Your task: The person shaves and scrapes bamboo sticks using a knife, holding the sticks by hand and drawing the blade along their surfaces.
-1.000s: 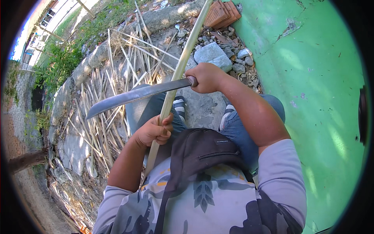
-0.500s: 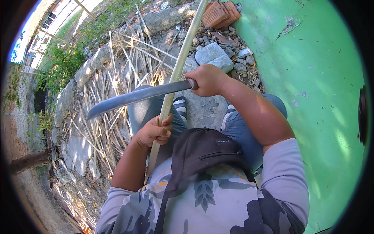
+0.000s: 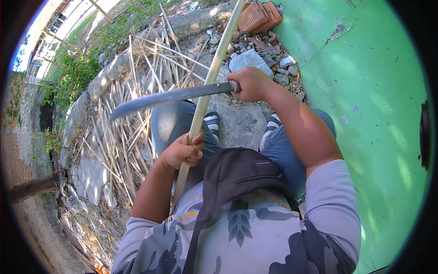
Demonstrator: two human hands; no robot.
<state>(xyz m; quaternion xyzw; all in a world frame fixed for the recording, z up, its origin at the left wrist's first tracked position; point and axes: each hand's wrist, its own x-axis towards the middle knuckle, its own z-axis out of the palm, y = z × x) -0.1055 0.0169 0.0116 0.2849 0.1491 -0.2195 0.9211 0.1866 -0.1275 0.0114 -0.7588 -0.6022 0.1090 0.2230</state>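
Observation:
A long pale strip of split wood or bamboo (image 3: 211, 82) slants from my waist up past the top edge. My left hand (image 3: 185, 151) is wrapped round its lower part, thumb on top. In my right hand (image 3: 252, 84) is the handle of a machete (image 3: 169, 97), fingers closed tightly. The long, dark, curved blade points left and lies across the strip, above my left hand. Whether its edge bites into the wood cannot be made out. The strip's lower end goes down against my shirt.
Many thin pale strips (image 3: 132, 114) lie scattered on the stony ground to the left. A grey stone block (image 3: 251, 62) and orange clay bricks or tiles (image 3: 261, 18) are ahead. The green painted floor (image 3: 365, 114) spans the right. A black bag (image 3: 246, 171) hangs at my front, between my knees.
My right hand has moved the machete up along the strip and slightly right, away from me. My left hand keeps its hold, nearly still.

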